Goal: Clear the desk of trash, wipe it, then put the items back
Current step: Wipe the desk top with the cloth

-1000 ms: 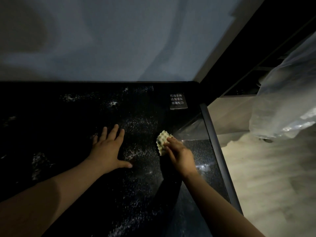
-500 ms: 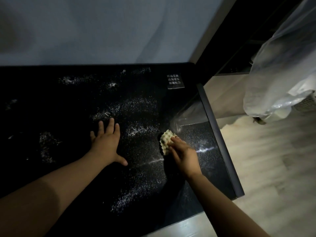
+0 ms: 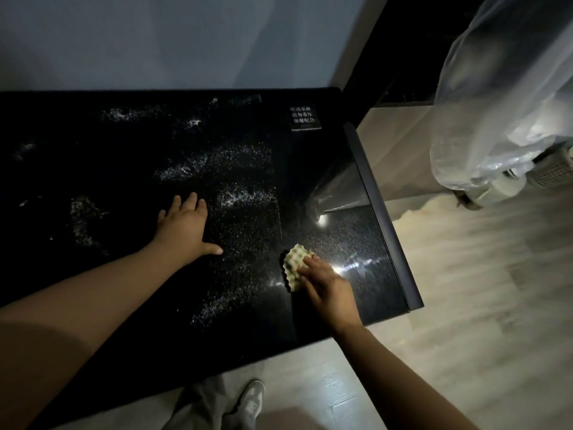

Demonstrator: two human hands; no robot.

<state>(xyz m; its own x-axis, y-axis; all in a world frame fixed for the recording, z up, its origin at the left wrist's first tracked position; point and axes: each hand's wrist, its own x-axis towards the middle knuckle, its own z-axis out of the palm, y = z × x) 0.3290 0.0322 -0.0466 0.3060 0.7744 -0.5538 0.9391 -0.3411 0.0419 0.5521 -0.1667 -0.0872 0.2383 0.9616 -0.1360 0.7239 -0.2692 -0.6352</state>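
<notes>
Head view: the waffled sponge (image 3: 295, 265) (soft, light, squashy, I'd judge; best pressed from above) sits on the desk (image 3: 93, 125) near its right edge, the right hand (image 3: 329, 290) curled over it; the left hand (image 3: 183, 228) lies flat, fingers spread, beside white dust (image 3: 217, 162).

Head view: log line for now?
phase: wiping | left hand: flat on desk | right hand: holds waffle cloth on desk | residue: white specks left of cloth
</notes>
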